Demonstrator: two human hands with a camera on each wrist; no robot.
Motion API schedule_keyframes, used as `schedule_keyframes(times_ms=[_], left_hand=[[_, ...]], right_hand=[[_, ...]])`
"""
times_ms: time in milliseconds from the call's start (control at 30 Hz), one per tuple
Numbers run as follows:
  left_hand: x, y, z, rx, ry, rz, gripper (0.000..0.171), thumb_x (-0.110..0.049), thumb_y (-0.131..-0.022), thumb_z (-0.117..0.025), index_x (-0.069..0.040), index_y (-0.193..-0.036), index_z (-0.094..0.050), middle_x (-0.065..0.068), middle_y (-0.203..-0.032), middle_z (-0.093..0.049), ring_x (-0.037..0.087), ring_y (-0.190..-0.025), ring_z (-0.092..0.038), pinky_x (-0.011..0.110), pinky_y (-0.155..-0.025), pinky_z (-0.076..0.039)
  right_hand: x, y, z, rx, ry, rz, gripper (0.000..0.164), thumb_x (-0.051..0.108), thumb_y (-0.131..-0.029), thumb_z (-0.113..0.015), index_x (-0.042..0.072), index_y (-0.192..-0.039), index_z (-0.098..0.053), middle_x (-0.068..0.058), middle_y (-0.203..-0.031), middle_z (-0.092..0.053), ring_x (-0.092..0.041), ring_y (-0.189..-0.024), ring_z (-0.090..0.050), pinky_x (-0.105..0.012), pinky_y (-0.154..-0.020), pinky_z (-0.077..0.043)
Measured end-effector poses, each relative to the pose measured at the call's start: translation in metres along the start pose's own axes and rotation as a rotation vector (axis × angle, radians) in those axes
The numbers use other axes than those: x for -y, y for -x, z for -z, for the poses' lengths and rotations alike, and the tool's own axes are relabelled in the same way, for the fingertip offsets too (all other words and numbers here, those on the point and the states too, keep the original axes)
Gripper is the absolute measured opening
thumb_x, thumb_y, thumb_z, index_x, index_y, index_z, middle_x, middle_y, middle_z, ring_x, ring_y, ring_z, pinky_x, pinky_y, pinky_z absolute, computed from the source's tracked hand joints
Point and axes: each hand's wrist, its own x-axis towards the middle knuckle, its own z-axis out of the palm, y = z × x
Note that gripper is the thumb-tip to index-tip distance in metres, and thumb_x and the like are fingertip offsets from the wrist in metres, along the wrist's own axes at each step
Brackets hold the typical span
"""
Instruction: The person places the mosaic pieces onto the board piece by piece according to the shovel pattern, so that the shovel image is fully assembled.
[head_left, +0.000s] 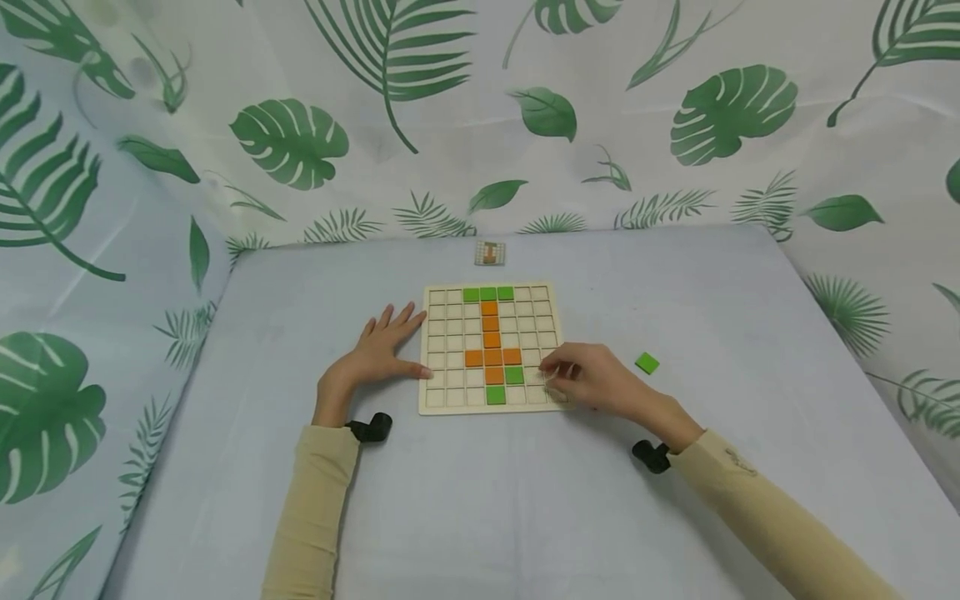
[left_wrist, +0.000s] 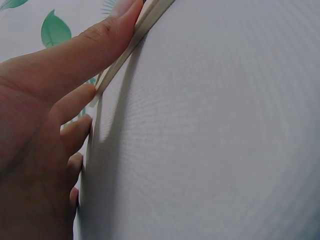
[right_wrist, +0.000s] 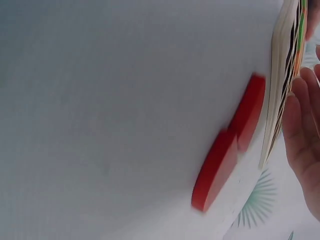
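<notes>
A pale grid board (head_left: 447, 410) lies flat, with orange tiles (head_left: 491, 339) in a column and a crossing row. Green tiles (head_left: 488, 294) fill three cells of its top row; two more green tiles (head_left: 513, 375) sit near the bottom. My left hand (head_left: 375, 348) spreads its fingers along the board's left edge, thumb touching the rim. Over the board's right side is my right hand (head_left: 592, 377), fingers bent and fingertips close together. I cannot tell whether a tile is between them. In the right wrist view, its fingers (right_wrist: 295, 120) overlap the board's edge.
A loose green tile (head_left: 647, 362) lies right of the board. Behind the board is a small pattern card (head_left: 490, 253). Two red pieces (right_wrist: 215, 170) lie beside the board in the right wrist view. Leaf-printed cloth (head_left: 600, 183) rises behind the table.
</notes>
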Motion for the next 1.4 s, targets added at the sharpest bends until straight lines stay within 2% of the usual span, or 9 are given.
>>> schedule_keyframes(times_ms=[267, 500, 767, 933, 1067, 1133, 1400], left_hand=[[0.004, 0.0, 0.0, -0.003, 0.001, -0.006, 0.109, -0.049, -0.084, -0.081, -0.018, -0.167, -0.017, 0.009, -0.175, -0.003, 0.035, -0.16, 0.013, 0.056, -0.128, 0.01], [0.003, -0.001, 0.0, 0.0, -0.005, -0.006, 0.109, -0.048, -0.084, -0.081, -0.017, -0.167, -0.017, 0.009, -0.175, -0.003, 0.035, -0.16, 0.013, 0.056, -0.128, 0.01], [0.0, 0.001, 0.001, 0.0, 0.01, 0.0, 0.109, -0.048, -0.083, -0.082, -0.017, -0.166, -0.018, 0.009, -0.174, -0.004, 0.034, -0.16, 0.013, 0.056, -0.128, 0.01], [-0.001, 0.0, 0.001, -0.001, 0.008, -0.004, 0.109, -0.048, -0.084, -0.082, -0.017, -0.166, -0.018, 0.009, -0.175, -0.004, 0.034, -0.16, 0.013, 0.056, -0.128, 0.01], [-0.001, 0.0, 0.002, -0.001, 0.016, -0.007, 0.109, -0.048, -0.084, -0.082, -0.018, -0.167, -0.018, 0.009, -0.175, -0.004, 0.034, -0.16, 0.013, 0.055, -0.128, 0.01], [-0.001, 0.001, 0.002, 0.0, 0.022, -0.008, 0.109, -0.049, -0.083, -0.082, -0.018, -0.166, -0.018, 0.009, -0.174, -0.004, 0.034, -0.16, 0.013, 0.055, -0.128, 0.01], [-0.001, 0.001, 0.003, 0.009, 0.028, -0.003, 0.11, -0.048, -0.083, -0.082, -0.017, -0.166, -0.018, 0.009, -0.174, -0.003, 0.034, -0.16, 0.014, 0.055, -0.128, 0.011]], right_hand=[[-0.014, 0.004, 0.013, -0.037, 0.026, -0.028, 0.02, 0.0, -0.088, -0.076, -0.001, -0.108, -0.075, -0.008, -0.101, -0.076, -0.017, -0.085, -0.066, -0.033, -0.075, -0.059], [-0.022, 0.011, 0.023, -0.075, 0.062, -0.159, 0.019, 0.003, -0.091, -0.071, -0.002, -0.109, -0.074, -0.011, -0.102, -0.075, -0.022, -0.086, -0.066, -0.032, -0.071, -0.056], [-0.029, 0.024, 0.035, -0.138, 0.144, -0.271, 0.023, 0.001, -0.091, -0.068, -0.007, -0.112, -0.072, -0.02, -0.106, -0.072, -0.032, -0.093, -0.064, -0.046, -0.08, -0.059], [-0.038, 0.034, 0.041, -0.184, 0.185, -0.338, 0.027, 0.004, -0.091, -0.07, -0.009, -0.115, -0.07, -0.026, -0.109, -0.067, -0.037, -0.094, -0.062, -0.05, -0.08, -0.059], [-0.047, 0.039, 0.045, -0.232, 0.213, -0.348, 0.031, 0.004, -0.09, -0.071, -0.011, -0.116, -0.068, -0.032, -0.113, -0.062, -0.043, -0.097, -0.06, -0.056, -0.079, -0.057], [-0.051, 0.042, 0.047, -0.247, 0.226, -0.347, 0.032, 0.004, -0.089, -0.072, -0.012, -0.116, -0.068, -0.034, -0.112, -0.061, -0.044, -0.096, -0.058, -0.055, -0.076, -0.055], [-0.054, 0.048, 0.053, -0.167, 0.229, -0.413, 0.038, 0.009, -0.091, -0.072, -0.016, -0.118, -0.064, -0.033, -0.108, -0.058, -0.042, -0.092, -0.057, -0.052, -0.076, -0.053]])
